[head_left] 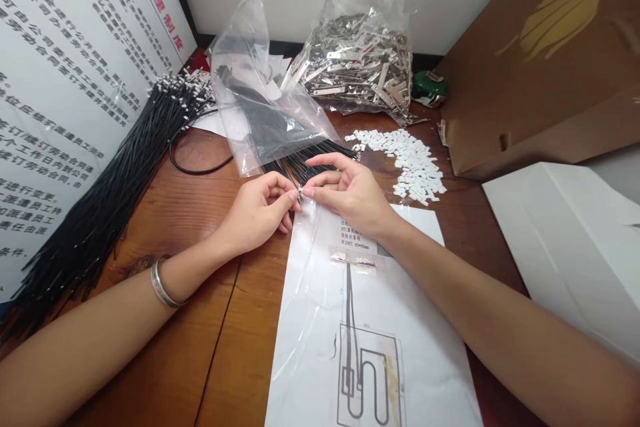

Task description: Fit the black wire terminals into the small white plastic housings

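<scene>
My left hand [260, 210] and my right hand [347, 190] meet above the wooden table [200, 320], fingertips pinched together on a small metal clip [300, 194] at the end of a thin black wire. Just behind them lies a bunch of black wires [310, 157] spilling from a clear plastic bag [260, 100]. Under my right wrist a printed drawing sheet [370, 340] in a clear sleeve carries two metal clips [353, 259] and a black wire. A metal bangle sits on my left wrist.
A thick bundle of black wires [100, 213] lies along the left, against a printed notice board [60, 80]. At the back stand a bag of metal clips [357, 67] and a pile of small white pieces [410, 160]. A brown cardboard box [540, 73] and white box [575, 240] fill the right.
</scene>
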A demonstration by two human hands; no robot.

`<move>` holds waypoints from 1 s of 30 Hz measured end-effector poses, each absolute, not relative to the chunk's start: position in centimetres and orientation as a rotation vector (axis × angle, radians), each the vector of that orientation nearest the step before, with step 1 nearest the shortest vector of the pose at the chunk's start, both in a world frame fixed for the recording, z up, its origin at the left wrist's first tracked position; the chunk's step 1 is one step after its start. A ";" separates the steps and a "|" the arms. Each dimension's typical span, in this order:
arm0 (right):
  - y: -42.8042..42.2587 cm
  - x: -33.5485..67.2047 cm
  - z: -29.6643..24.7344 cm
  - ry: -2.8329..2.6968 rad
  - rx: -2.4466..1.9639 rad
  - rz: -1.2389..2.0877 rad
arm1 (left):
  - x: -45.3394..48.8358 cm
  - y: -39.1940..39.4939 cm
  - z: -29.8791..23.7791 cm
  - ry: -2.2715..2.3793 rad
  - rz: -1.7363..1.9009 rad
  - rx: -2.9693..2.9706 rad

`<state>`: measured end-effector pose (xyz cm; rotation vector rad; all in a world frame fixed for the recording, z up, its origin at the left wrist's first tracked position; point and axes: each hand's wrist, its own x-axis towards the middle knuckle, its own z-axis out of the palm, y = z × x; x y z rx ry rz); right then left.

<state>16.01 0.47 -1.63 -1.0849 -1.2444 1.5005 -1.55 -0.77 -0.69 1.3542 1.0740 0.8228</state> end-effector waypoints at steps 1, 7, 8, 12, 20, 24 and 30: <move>0.5 16.0 -1.6 -1.244 -1.086 1.507 | -1.5 -0.8 -0.7 1.076 0.820 1.355; 0.5 16.1 -1.6 -1.244 -1.098 1.529 | -1.5 -0.8 -0.7 1.080 0.815 1.354; 0.5 16.1 -1.6 -1.242 -1.095 1.537 | -1.5 -0.8 -0.6 1.080 0.813 1.351; 0.6 16.3 -1.5 -1.236 -1.074 1.593 | -1.6 -0.8 -0.3 1.080 0.787 1.321; 0.7 16.9 -0.9 -1.369 -1.045 1.703 | -1.9 -0.5 -0.1 1.018 0.661 1.383; 0.7 17.1 -0.8 -1.407 -1.019 1.742 | -2.1 -0.6 0.2 1.019 0.612 1.438; 0.8 17.2 -0.8 -1.408 -0.992 1.786 | -1.9 -0.6 0.4 1.028 0.582 1.457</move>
